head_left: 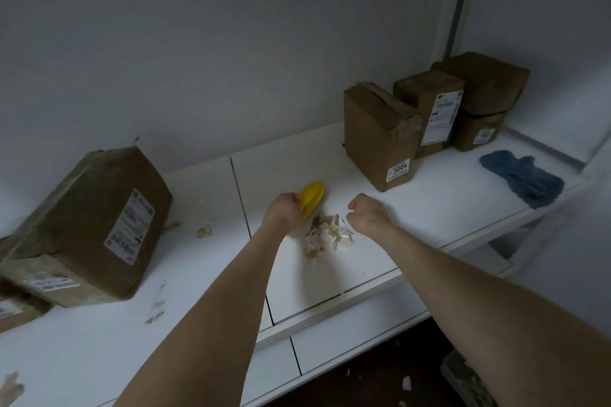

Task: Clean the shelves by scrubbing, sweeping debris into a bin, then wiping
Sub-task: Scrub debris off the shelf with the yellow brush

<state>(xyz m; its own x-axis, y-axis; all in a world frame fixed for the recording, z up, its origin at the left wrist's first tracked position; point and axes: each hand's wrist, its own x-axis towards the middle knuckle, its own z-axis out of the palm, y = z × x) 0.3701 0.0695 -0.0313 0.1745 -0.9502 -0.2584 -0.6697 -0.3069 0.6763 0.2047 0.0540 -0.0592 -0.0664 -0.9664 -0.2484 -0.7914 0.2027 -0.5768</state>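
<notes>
- The white shelf (429, 208) carries everything; the left hand (285, 208) grips a yellow plastic scrubbing brush (312, 198) at the middle of it, close to the back wall.
- The right hand (368, 215) is clenched in a fist and nothing shows inside it. It hangs just beside a pile of crumpled dirty white debris (325, 236), which lies between the two hands, a little toward the front edge.
- To the right stands a brown cardboard box with a label "3004" (377, 139), near the right hand but apart from it. Behind it are more brown cardboard boxes (463, 102), stacked against the wall.
- A crumpled blue cloth (522, 177) lies at the far right end, near the front edge.
- To the left a large brown cardboard box with white labels (96, 225) leans tilted on a lower box; a small beige scrap (204, 231) lies between it and the left hand.
- Dark smudges (157, 304) mark the front left part.
- Open white surface stays in front of the debris up to the edge; a lower white shelf (347, 340) sticks out below.
</notes>
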